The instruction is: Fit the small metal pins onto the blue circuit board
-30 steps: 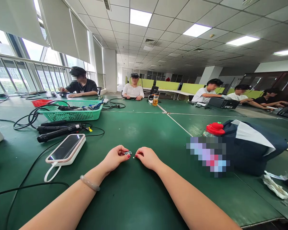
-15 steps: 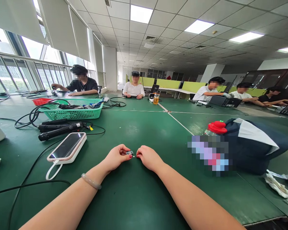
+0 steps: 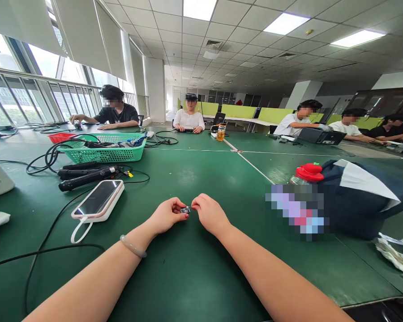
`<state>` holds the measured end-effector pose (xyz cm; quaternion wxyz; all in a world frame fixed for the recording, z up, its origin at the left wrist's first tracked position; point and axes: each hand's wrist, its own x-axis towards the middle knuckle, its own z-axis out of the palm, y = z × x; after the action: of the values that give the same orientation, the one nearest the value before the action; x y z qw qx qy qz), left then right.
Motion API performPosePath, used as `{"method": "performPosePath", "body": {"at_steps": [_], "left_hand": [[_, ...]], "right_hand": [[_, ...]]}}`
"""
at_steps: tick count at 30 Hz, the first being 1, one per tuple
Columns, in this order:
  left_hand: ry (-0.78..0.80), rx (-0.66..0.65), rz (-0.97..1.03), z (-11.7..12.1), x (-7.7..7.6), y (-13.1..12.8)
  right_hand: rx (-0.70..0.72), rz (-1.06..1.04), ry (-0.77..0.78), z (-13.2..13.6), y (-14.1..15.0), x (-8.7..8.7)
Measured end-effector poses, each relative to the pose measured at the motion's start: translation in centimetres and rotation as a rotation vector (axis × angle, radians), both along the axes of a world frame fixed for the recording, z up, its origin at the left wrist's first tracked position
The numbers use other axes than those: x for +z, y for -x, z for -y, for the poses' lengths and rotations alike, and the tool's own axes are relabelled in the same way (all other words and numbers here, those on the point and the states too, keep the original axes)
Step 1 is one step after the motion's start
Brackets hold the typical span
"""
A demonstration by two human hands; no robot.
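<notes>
"In the head view, where is the small dark circuit board (image 3: 185,210)?"

"Right of the phone (image 3: 97,199), a dark-screened slab in a thick white-and-pink case with a white loop. The left hand (image 3: 167,215) pinches the board between thumb and fingertips, above the dark green table (image 3: 188,273)."

"And the right hand (image 3: 211,215)?"

"It is farther right of the phone, just beside the board. Its thumb and fingertips are pressed together; whatever lies between them is too small to make out, and one cannot tell whether they touch the board."

"What surrounds the phone?"

"Just beyond it lie black cylindrical handles (image 3: 89,177), and behind those sits a mint-green perforated plastic basket (image 3: 104,154) with cables and other items inside. Well to the phone's right, past both hands, a clear bottle with a red lid (image 3: 309,172) stands beside a dark blue fabric bag (image 3: 352,214)."
</notes>
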<state>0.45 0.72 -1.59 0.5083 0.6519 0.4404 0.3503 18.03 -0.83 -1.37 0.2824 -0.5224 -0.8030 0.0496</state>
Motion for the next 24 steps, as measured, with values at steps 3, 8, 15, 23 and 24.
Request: {"method": "performPosePath", "body": {"at_steps": [3, 8, 15, 23, 24], "left_hand": [[-0.013, 0.007, -0.011, 0.0, -0.1, 0.0], [-0.033, -0.002, -0.014, -0.2, -0.4, 0.0], [-0.034, 0.012, -0.019, -0.1, -0.1, 0.1], [0.034, 0.04, 0.086, 0.0, 0.5, 0.1], [0.064, 0.038, 0.11, 0.0, 0.6, 0.1]], "right_hand": [[0.026, 0.037, -0.017, 0.4, 0.6, 0.2], [0.064, 0.118, -0.023, 0.5, 0.9, 0.1], [0.065, 0.133, -0.029, 0.7, 0.9, 0.2], [0.024, 0.05, 0.055, 1.0, 0.4, 0.7], [0.025, 0.048, 0.056, 1.0, 0.4, 0.7]]}}
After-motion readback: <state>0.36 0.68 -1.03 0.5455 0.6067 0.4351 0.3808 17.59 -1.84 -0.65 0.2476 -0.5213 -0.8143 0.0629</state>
